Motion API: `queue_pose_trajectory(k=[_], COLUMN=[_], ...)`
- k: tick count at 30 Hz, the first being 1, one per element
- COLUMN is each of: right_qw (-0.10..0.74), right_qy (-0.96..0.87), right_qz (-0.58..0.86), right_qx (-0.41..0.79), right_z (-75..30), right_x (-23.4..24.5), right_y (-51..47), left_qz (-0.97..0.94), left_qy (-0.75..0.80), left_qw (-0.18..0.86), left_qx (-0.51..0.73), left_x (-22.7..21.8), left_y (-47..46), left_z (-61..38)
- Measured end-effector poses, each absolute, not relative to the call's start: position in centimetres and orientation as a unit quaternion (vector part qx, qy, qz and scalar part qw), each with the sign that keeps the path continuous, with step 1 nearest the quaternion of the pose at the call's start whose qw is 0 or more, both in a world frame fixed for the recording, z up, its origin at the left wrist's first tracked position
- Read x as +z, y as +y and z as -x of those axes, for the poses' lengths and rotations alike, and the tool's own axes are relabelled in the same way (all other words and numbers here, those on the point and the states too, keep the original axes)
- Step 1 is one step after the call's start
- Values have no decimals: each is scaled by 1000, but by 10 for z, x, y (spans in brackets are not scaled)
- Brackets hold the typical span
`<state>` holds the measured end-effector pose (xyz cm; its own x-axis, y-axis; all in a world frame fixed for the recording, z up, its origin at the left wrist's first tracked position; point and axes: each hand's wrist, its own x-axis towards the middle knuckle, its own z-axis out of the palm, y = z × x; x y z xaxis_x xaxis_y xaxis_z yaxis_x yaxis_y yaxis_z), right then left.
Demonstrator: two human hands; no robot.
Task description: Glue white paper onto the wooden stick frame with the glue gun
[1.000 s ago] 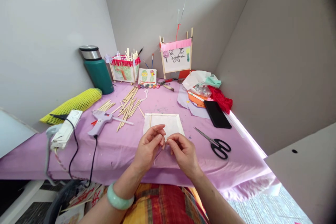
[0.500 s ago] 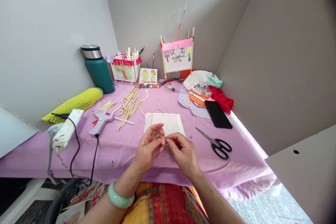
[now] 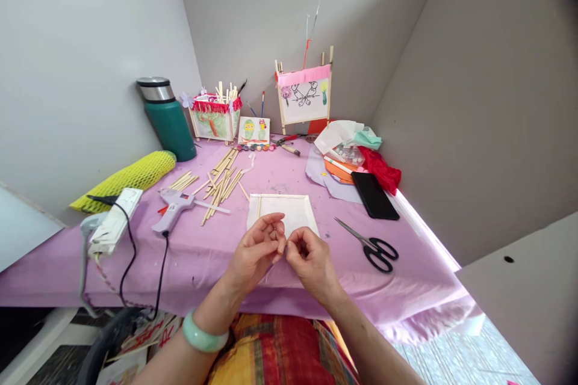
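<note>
My left hand (image 3: 261, 245) is held up palm inward over the near part of the table, its fingers loosely curled and apart. Against its fingertips, my right hand (image 3: 310, 257) has thumb and forefinger pinched together. Whatever lies in that pinch is too small to make out. Just beyond both hands lies a white sheet with a thin wooden stick frame (image 3: 289, 207) on it; the hands cover its near edge. To the right, black-handled scissors (image 3: 370, 248) rest partly open on the cloth.
A glue gun (image 3: 175, 210) and loose wooden sticks (image 3: 221, 189) lie left on the purple cloth (image 3: 280, 168). A power strip (image 3: 116, 219) with cords, a green bottle (image 3: 168, 123) and a decorated box (image 3: 215, 120) stand beyond. At right are a phone (image 3: 374, 195) and crumpled paper (image 3: 341, 135).
My right fingers have curled in more tightly beside the left fingertips. Both hands otherwise stay in nearly the same place, and the view has shifted very slightly.
</note>
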<state>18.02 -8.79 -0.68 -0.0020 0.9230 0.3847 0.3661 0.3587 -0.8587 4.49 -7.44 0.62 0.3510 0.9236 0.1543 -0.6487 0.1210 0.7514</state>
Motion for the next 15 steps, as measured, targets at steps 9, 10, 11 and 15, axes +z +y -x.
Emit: queue_pose_trajectory(k=[9,10,11,15], right_qw=[489,487,485,482], right_qy=[-684,-683,-683,-684], right_qz=[424,420,417,409], right_qx=[338,346,352,365], right_z=[-190,-191,-192,-192], right_x=[-8,-8,-7,-5], right_y=[-94,-94,-94,-95], left_qz=[-365,-362,-358,-342], left_qy=[189,188,188,176], left_qw=[737,740,743,755], left_qx=[537,536,534,531], left_x=[6,6,5,3], left_y=[-77,-77,-78,-79], left_z=[-47,-47,-48,-48])
